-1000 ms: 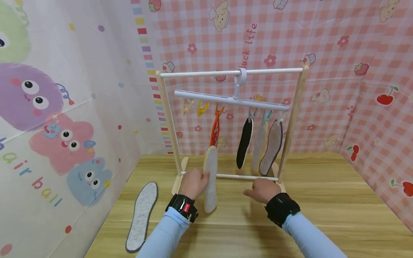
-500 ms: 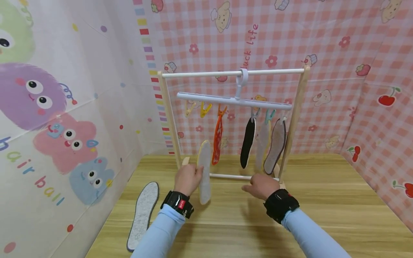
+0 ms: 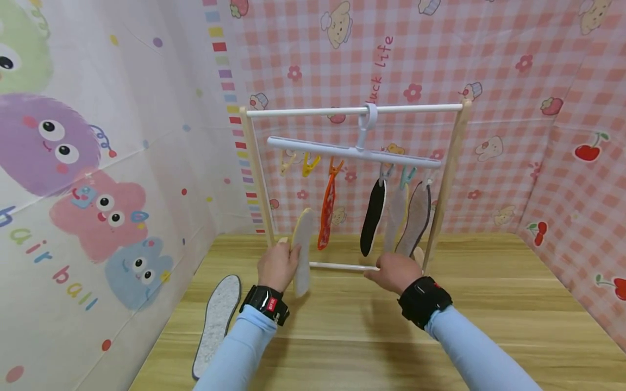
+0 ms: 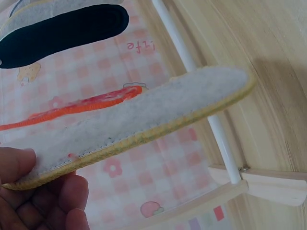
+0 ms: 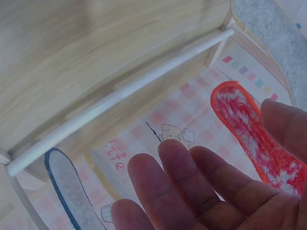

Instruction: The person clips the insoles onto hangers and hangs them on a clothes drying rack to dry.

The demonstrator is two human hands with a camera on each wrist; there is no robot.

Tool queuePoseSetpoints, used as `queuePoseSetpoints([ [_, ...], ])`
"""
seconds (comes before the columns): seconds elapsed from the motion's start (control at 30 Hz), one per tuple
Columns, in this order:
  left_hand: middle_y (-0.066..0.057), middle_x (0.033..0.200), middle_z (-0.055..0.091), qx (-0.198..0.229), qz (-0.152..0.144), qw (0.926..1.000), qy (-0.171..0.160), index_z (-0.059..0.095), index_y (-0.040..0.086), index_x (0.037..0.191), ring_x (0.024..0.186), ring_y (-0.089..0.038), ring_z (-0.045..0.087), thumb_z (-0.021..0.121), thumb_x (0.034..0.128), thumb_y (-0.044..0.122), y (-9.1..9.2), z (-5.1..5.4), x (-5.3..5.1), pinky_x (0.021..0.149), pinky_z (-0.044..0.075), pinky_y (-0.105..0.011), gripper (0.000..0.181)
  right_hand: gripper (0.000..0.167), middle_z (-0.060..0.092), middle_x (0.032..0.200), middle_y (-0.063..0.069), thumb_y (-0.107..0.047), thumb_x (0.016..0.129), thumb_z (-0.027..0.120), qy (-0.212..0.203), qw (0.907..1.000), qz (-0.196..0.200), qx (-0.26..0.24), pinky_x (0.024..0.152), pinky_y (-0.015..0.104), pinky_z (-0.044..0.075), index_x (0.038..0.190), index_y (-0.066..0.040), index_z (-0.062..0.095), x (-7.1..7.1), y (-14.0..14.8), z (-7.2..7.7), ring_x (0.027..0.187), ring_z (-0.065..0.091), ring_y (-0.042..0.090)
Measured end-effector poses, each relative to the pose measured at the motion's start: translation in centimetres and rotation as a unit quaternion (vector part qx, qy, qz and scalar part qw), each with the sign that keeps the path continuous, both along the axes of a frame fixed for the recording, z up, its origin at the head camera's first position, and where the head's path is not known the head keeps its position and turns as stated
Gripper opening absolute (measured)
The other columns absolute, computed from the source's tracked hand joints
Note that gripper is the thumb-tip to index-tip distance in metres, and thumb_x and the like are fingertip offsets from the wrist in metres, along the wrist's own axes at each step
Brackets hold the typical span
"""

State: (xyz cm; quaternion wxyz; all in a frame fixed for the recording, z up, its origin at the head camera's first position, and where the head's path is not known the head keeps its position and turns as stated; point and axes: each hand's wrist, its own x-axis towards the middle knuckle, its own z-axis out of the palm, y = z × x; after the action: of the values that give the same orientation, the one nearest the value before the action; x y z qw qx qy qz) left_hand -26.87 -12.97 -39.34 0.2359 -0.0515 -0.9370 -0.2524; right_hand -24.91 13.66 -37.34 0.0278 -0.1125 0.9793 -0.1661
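My left hand (image 3: 279, 267) pinches a white, yellow-edged insole (image 3: 302, 252) between thumb and fingers, standing it nearly upright before the rack's left side. In the left wrist view, the insole (image 4: 139, 115) stretches away from the thumb. My right hand (image 3: 397, 271) is near the rack's lower bar, below the hanging insoles. Its fingers (image 5: 148, 187) are loosely bent and hold nothing. A red insole (image 3: 326, 217) hangs from an orange clip (image 3: 335, 167). To its right hang a black insole (image 3: 373, 217), a pale yellow-edged insole (image 3: 395, 212) and a grey dark-edged insole (image 3: 414, 217).
A white hanger (image 3: 318, 146) hangs tilted from the rack's top bar (image 3: 303, 112). Its yellow clip (image 3: 309, 164) and beige clip (image 3: 287, 164) hold nothing. Another grey insole (image 3: 217, 320) lies on the wooden table (image 3: 352, 358) at the left. Printed cloth surrounds the table.
My left hand has moved left and slightly farther away with the white insole, uncovering the red insole's lower end. My right hand has shifted slightly toward the rack.
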Motion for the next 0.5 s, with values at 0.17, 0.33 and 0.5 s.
queuePoseSetpoints([
  [0.17, -0.003, 0.059, 0.057, -0.001, 0.001, 0.9999, 0.015, 0.055, 0.01, 0.059, 0.049, -0.017, 0.053, 0.064, 0.0966, 0.027, -0.1, 0.1, -0.2, 0.041, 0.033, -0.03, 0.042, 0.034, 0.05, 0.063, -0.001, -0.038, 0.094, 0.065, 0.004, 1.0, -0.002, 0.001, 0.052, 0.031, 0.035, 0.078, -0.009, 0.069, -0.3, -0.3, 0.7, 0.057, 0.048, 0.017],
  [0.33, -0.001, 0.053, 0.053, -0.012, 0.003, 0.9995, 0.028, 0.053, 0.011, 0.057, 0.047, -0.018, 0.052, 0.065, 0.0959, 0.026, -0.2, 0.4, -0.6, 0.04, 0.032, -0.031, 0.044, 0.043, 0.038, 0.057, -0.003, -0.039, 0.095, 0.063, 0.014, 0.9999, 0.0, -0.006, 0.05, 0.029, 0.027, 0.062, -0.013, 0.055, -0.5, -0.6, 1.8, 0.051, 0.04, 0.015],
  [0.5, 0.0, 0.052, 0.051, -0.017, 0.007, 0.9993, 0.033, 0.051, 0.012, 0.056, 0.048, -0.02, 0.053, 0.065, 0.0948, 0.026, -0.3, 0.7, -0.8, 0.041, 0.033, -0.032, 0.043, 0.033, 0.048, 0.06, -0.002, -0.036, 0.095, 0.064, 0.027, 0.9996, 0.007, -0.007, 0.051, 0.03, 0.033, 0.078, -0.009, 0.068, -0.7, -0.8, 3.1, 0.054, 0.048, 0.016],
])
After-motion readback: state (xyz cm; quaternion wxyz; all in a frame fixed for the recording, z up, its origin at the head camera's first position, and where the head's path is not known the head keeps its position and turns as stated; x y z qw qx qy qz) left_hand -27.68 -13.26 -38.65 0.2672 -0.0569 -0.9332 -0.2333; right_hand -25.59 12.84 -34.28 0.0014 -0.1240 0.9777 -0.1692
